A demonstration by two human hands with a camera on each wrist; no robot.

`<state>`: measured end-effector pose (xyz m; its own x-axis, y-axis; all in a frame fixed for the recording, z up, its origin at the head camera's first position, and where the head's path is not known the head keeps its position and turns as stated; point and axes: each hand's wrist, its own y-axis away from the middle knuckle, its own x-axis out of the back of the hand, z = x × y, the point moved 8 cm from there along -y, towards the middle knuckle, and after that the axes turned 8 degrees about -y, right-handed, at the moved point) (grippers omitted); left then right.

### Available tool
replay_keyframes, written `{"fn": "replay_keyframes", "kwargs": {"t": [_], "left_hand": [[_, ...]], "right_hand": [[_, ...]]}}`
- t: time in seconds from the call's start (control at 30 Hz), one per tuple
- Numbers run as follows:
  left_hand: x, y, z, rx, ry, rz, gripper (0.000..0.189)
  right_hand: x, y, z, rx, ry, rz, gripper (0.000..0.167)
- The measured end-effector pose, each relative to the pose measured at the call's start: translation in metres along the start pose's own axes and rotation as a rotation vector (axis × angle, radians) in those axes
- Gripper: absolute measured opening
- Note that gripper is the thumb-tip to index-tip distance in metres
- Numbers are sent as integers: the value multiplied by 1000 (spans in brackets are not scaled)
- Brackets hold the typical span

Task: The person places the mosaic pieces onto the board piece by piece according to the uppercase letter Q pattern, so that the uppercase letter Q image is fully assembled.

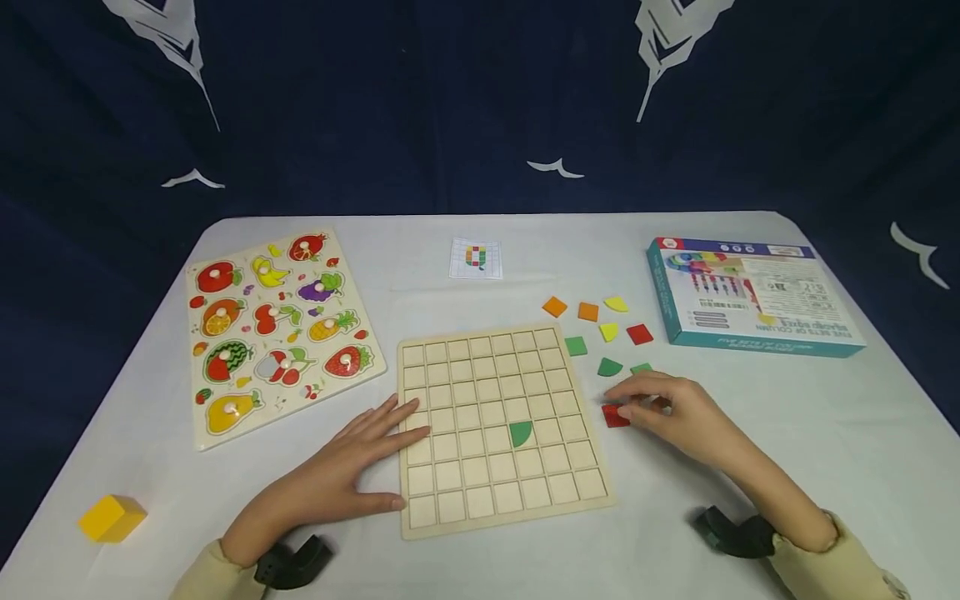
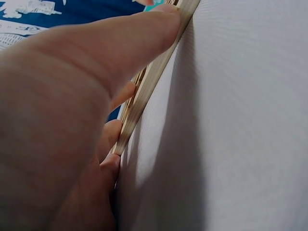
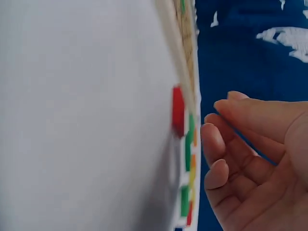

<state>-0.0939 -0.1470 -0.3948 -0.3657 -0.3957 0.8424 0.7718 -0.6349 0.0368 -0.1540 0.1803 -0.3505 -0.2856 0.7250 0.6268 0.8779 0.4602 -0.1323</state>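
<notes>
The left hand (image 1: 341,462) was at the lower left of centre, palm down, angled up toward the right; the right hand (image 1: 682,417) extended from the lower right, poised over the tabletop (image 1: 525,567). In the centre, the grid board (image 1: 510,518) held one green quarter-circle (image 1: 520,433), in a cell below and right of its middle. The fruit puzzle board (image 1: 288,405) at the left carried fruit pieces. The left fingers were spread, touching the grid board's left edge. The right fingers, loosely curled and holding nothing, hovered at a red square (image 1: 612,417) just right of the grid board.
</notes>
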Motion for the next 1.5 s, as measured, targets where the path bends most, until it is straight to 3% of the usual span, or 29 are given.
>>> {"fn": "replay_keyframes", "kwargs": {"t": [0.13,0.4,0.7,0.87,1.03,1.13,1.23,1.4,1.5], "left_hand": [[1,0,0,-5,-11,5,81],[1,0,0,-14,19,5,80],[2,0,0,-12,-1,-1,80],[1,0,-1,-12,0,3,82],[1,0,-1,-7,3,9,83],[1,1,-1,2,0,14,84],[1,1,-1,-1,-6,15,84],[0,-1,0,-6,-10,5,84],[0,-1,-1,-1,-5,-5,84]], "right_hand": [[-1,6,11,-17,38,-8,29],[-4,7,12,26,109,38,34],[-7,8,18,-27,77,29,35],[-4,7,19,-88,-19,31,24],[-6,-9,7,-111,-244,46,16],[-20,-25,-7,-110,-380,19,14],[-44,-41,-23,-103,-445,-48,12],[-85,-53,-40,-65,-457,-184,9],[-98,-55,-43,-36,-414,-216,11]]}}
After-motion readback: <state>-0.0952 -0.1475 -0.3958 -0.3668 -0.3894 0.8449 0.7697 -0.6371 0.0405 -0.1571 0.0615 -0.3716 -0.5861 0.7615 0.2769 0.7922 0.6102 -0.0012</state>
